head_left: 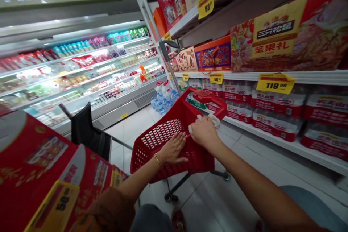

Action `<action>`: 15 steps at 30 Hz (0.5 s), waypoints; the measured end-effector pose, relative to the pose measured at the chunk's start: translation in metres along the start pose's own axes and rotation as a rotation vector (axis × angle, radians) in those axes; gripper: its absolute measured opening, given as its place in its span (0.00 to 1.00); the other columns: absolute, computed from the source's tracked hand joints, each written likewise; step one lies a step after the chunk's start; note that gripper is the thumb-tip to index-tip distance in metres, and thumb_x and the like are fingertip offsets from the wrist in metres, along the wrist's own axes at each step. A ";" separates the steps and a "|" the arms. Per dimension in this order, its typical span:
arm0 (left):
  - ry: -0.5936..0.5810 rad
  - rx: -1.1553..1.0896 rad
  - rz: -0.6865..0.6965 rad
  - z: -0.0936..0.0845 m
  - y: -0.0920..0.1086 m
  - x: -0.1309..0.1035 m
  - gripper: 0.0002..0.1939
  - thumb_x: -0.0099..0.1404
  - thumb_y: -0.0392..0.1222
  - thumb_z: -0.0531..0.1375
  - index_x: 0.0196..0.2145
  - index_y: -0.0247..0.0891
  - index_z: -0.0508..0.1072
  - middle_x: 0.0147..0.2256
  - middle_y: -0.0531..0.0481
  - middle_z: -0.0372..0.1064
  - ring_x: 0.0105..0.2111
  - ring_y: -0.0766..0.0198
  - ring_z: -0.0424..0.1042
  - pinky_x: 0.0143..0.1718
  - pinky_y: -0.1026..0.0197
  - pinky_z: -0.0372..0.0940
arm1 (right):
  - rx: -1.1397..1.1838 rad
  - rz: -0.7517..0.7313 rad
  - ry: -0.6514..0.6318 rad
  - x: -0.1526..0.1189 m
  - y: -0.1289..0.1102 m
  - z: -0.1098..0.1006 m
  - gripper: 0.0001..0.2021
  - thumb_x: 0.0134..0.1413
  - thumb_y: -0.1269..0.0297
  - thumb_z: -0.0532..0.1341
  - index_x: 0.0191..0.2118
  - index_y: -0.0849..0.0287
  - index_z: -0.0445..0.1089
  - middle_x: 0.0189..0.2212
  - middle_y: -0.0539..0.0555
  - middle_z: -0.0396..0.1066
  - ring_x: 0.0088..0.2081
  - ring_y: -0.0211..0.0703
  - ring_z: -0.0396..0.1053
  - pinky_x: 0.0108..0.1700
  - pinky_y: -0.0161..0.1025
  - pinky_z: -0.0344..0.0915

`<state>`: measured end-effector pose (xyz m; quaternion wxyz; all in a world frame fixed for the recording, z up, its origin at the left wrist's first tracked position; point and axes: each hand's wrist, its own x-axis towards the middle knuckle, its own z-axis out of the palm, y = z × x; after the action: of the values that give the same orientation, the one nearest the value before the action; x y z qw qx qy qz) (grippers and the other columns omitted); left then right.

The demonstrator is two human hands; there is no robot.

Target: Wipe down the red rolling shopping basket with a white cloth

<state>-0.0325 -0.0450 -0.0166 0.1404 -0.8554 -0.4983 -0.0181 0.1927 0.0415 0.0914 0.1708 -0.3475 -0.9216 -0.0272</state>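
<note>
A red plastic shopping cart (174, 130) with perforated walls stands on the tiled floor in front of me. My left hand (174, 149) lies flat on the cart's near side wall, fingers stretched out and the thumb apart; a thin gold bangle (157, 160) circles that wrist. My right hand (204, 131) is closed around a crumpled white cloth (215, 121), at the cart's rim close to the handle (208, 98). Part of the cloth is hidden under my fingers. Below the basket, a caster wheel (171, 197) rests on the floor.
Shelves on the right hold gift boxes (274, 36) above packs of bottled water (274, 105). A lit refrigerated case (81, 69) runs along the back left. Red boxes (35, 152) and a black chair (87, 130) stand at left. A metal pole (154, 25) rises behind the cart.
</note>
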 end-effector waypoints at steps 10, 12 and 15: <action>0.463 -0.238 -0.408 -0.022 0.068 0.079 0.49 0.67 0.70 0.36 0.68 0.32 0.20 0.70 0.30 0.22 0.70 0.46 0.24 0.67 0.36 0.39 | -0.065 0.019 0.007 -0.007 0.007 0.001 0.14 0.60 0.65 0.54 0.41 0.63 0.76 0.39 0.64 0.76 0.44 0.56 0.71 0.48 0.49 0.59; 0.507 -0.297 -0.390 -0.019 0.072 0.092 0.50 0.65 0.73 0.34 0.68 0.33 0.18 0.70 0.31 0.20 0.70 0.46 0.25 0.67 0.36 0.39 | -0.062 0.021 0.004 -0.009 0.011 0.003 0.14 0.60 0.64 0.55 0.41 0.63 0.76 0.40 0.63 0.76 0.44 0.57 0.70 0.50 0.49 0.59; 0.540 -0.346 -0.365 -0.005 0.074 0.100 0.52 0.64 0.74 0.33 0.67 0.31 0.17 0.70 0.29 0.21 0.70 0.45 0.28 0.67 0.38 0.42 | -0.057 0.022 0.038 -0.014 0.019 0.008 0.14 0.59 0.62 0.56 0.43 0.63 0.75 0.41 0.63 0.75 0.46 0.58 0.68 0.53 0.50 0.56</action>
<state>0.0819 0.0037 -0.0108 0.1146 -0.7277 -0.5774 -0.3519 0.2123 0.0486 0.0785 0.1785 -0.3618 -0.9132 -0.0582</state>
